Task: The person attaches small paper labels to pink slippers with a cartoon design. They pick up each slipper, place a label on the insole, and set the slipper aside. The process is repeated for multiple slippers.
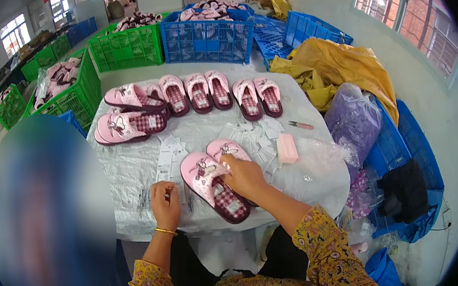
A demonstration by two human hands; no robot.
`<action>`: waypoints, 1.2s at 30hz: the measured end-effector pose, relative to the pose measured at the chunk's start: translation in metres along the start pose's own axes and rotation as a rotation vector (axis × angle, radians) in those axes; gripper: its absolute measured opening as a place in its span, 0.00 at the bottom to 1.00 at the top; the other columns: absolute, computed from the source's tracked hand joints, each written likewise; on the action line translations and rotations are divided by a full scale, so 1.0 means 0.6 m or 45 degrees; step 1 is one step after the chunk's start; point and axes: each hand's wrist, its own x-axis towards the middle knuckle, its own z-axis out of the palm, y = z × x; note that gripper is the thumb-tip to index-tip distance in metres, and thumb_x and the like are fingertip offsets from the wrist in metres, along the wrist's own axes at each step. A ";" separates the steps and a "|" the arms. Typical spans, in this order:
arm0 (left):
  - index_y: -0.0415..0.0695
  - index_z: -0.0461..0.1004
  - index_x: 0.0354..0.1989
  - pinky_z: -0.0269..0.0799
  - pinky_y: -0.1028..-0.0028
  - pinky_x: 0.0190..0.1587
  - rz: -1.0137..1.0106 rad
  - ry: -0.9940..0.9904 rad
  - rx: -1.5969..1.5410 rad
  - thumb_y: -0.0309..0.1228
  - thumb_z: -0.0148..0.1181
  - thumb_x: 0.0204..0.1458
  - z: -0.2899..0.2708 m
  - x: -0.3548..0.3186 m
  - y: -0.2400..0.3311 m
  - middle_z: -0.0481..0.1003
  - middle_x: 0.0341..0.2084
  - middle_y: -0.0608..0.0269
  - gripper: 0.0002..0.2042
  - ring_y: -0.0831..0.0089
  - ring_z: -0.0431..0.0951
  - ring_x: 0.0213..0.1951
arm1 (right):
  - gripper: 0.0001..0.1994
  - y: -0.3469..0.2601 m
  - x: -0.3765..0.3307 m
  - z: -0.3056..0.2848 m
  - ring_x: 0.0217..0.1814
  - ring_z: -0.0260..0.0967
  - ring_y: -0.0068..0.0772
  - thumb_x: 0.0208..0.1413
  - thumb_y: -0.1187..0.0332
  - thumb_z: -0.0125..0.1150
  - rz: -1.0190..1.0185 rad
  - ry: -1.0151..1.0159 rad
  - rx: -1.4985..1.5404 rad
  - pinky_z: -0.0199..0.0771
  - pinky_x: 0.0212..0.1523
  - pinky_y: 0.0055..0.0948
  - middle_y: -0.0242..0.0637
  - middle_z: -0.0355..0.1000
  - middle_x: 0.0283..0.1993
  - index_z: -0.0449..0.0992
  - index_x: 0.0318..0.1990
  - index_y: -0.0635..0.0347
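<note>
My right hand (245,178) grips a pair of pink slippers (206,174) by their inner edges, above the near part of the table. Their soles are dark maroon, the insoles checked, and a cartoon figure decorates each upper. To the left, my left hand (165,203) is curled closed near the table's front edge; whatever its fingers hold is too small to make out. Beside it lie thin dark strips (144,198) and white printed cards (170,155). More finished-looking pink slippers (198,92) stand in a row along the far side, some stacked at the left.
The table (129,172) has a plastic cover. Loose white tags (257,139), a pink block (286,148) and small snips (301,125) lie right of centre. Green crates (126,50) and a blue crate (208,40) hold slippers behind. Purple bagged material (355,119) sits at the right.
</note>
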 end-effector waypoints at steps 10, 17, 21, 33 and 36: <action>0.41 0.74 0.34 0.71 0.65 0.35 0.040 -0.019 0.043 0.21 0.57 0.49 -0.005 -0.003 -0.014 0.73 0.31 0.51 0.05 0.54 0.74 0.32 | 0.19 -0.001 -0.058 -0.032 0.29 0.77 0.41 0.50 0.68 0.67 -0.019 0.154 0.139 0.74 0.33 0.37 0.47 0.76 0.29 0.75 0.51 0.51; 0.38 0.73 0.34 0.70 0.72 0.36 0.010 0.199 -0.163 0.21 0.59 0.53 -0.039 -0.028 0.020 0.72 0.32 0.59 0.02 0.67 0.74 0.33 | 0.18 -0.071 -0.062 -0.046 0.26 0.74 0.36 0.50 0.74 0.65 -0.088 0.069 0.300 0.73 0.31 0.35 0.44 0.77 0.33 0.76 0.50 0.55; 0.39 0.73 0.38 0.70 0.77 0.33 -0.452 0.500 -0.648 0.21 0.57 0.58 -0.093 -0.118 0.023 0.71 0.31 0.65 0.02 0.78 0.72 0.29 | 0.19 -0.186 -0.016 -0.040 0.32 0.76 0.39 0.48 0.76 0.64 -0.266 -0.031 0.312 0.75 0.35 0.33 0.46 0.78 0.38 0.76 0.50 0.55; 0.41 0.72 0.37 0.68 0.81 0.32 -0.545 0.594 -0.389 0.23 0.58 0.58 -0.291 -0.152 -0.032 0.72 0.29 0.68 0.01 0.82 0.69 0.28 | 0.27 -0.494 0.064 0.036 0.59 0.68 0.52 0.52 0.62 0.65 -1.091 -0.056 1.061 0.67 0.60 0.43 0.50 0.70 0.57 0.68 0.59 0.61; 0.39 0.75 0.34 0.67 0.76 0.33 -0.116 0.314 0.293 0.24 0.61 0.54 -0.285 -0.041 -0.025 0.73 0.30 0.62 0.03 0.74 0.72 0.33 | 0.19 -0.325 0.044 0.070 0.46 0.77 0.40 0.54 0.65 0.66 -0.588 -0.134 0.905 0.76 0.45 0.33 0.46 0.76 0.47 0.73 0.51 0.63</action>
